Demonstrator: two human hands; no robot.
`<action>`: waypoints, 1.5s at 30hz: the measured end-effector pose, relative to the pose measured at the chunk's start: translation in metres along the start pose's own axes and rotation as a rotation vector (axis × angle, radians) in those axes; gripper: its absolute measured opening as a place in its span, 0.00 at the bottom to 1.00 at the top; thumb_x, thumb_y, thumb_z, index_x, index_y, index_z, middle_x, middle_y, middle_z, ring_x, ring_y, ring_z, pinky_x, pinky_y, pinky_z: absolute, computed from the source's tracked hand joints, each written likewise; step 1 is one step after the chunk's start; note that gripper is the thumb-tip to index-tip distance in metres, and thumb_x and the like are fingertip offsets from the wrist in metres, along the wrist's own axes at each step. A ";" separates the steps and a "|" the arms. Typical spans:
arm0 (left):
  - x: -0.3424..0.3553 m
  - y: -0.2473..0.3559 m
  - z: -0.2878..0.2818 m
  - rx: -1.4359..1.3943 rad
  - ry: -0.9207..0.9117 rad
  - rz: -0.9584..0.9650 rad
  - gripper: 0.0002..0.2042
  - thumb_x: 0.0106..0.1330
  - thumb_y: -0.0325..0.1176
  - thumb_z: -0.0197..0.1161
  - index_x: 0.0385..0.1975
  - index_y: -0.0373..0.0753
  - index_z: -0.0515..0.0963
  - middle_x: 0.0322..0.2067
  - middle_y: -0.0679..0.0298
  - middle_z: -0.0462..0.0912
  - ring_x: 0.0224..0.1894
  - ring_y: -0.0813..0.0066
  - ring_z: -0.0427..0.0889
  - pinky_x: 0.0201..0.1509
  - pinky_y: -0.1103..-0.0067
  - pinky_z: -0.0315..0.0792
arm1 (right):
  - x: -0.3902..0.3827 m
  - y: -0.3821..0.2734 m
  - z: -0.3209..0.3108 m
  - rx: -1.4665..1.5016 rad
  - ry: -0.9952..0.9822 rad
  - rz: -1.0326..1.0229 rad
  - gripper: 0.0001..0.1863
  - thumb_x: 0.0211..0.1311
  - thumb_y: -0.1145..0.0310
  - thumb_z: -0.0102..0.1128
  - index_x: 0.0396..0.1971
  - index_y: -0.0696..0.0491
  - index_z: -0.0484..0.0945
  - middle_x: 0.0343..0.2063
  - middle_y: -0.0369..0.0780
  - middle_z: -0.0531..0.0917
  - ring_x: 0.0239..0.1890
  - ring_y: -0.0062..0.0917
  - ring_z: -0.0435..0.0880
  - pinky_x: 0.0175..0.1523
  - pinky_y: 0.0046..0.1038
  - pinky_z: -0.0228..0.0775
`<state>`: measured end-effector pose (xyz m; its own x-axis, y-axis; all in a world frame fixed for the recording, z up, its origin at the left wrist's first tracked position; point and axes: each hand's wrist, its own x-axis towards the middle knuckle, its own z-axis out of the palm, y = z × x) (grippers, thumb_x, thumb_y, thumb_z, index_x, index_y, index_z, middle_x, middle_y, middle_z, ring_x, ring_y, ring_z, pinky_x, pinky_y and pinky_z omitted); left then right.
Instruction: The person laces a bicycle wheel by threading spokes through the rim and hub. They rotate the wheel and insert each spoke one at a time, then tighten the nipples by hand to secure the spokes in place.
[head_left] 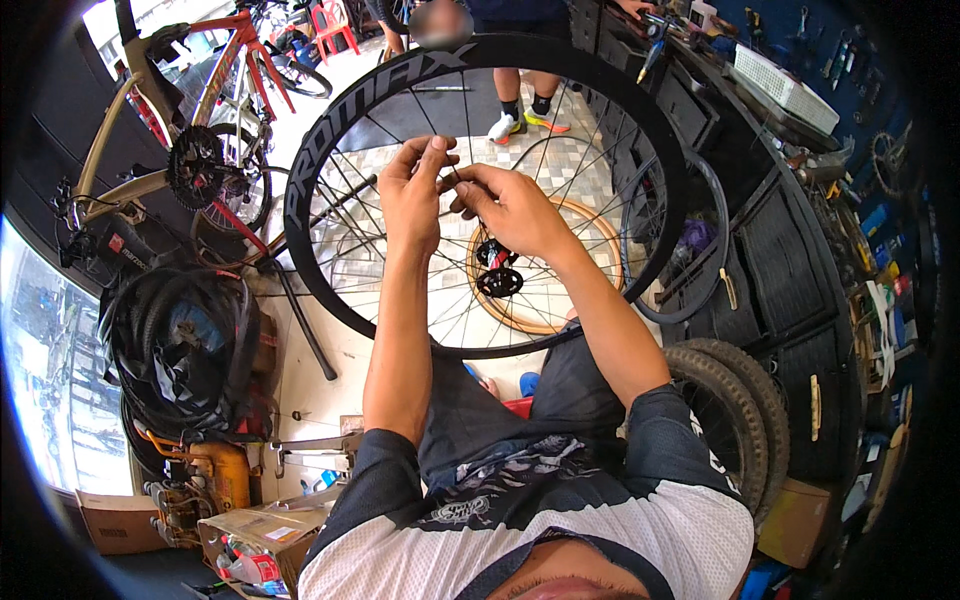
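Note:
A bicycle wheel with a deep black rim stands before me, its thin spokes running to a black hub with a red band. My left hand is inside the rim, thumb and fingers pinched at a spoke in the upper half of the wheel. Just below and to the right, my right hand has its fingers curled and closed at the same spoke, close to the left fingertips. The exact grip is partly hidden by the fingers. The wheel's lower edge is by my thighs.
Bicycles stand at the left, above a heap of black tyres. A tan ring lies on the tiled floor behind the wheel. Black cabinets and knobby tyres line the right. Another person's legs stand beyond the rim.

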<state>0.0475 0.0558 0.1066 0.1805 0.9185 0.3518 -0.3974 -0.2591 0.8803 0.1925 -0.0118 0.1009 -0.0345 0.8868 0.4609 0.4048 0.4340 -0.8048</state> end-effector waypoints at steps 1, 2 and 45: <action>0.000 -0.001 -0.002 -0.018 -0.002 -0.004 0.12 0.78 0.37 0.66 0.48 0.32 0.84 0.46 0.61 0.87 0.47 0.74 0.84 0.45 0.75 0.82 | 0.002 0.002 0.001 0.043 -0.022 0.037 0.14 0.78 0.66 0.57 0.50 0.59 0.85 0.34 0.47 0.91 0.36 0.38 0.92 0.45 0.37 0.80; -0.001 -0.001 -0.003 -0.036 -0.005 -0.008 0.12 0.78 0.37 0.67 0.48 0.33 0.83 0.46 0.61 0.87 0.47 0.72 0.85 0.45 0.75 0.80 | 0.004 0.003 0.000 0.086 -0.044 0.074 0.13 0.78 0.66 0.57 0.50 0.59 0.85 0.33 0.47 0.91 0.35 0.37 0.92 0.45 0.37 0.80; 0.030 0.037 0.025 -0.151 0.256 0.076 0.15 0.67 0.34 0.78 0.44 0.30 0.86 0.31 0.66 0.85 0.26 0.82 0.76 0.28 0.83 0.69 | 0.005 -0.016 -0.013 -0.196 0.085 0.157 0.12 0.68 0.64 0.71 0.39 0.59 0.84 0.29 0.45 0.90 0.29 0.33 0.90 0.38 0.35 0.79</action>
<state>0.0610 0.0660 0.1580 -0.0795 0.9485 0.3066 -0.5336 -0.3003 0.7906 0.1978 -0.0167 0.1211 0.1161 0.9207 0.3725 0.5690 0.2457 -0.7848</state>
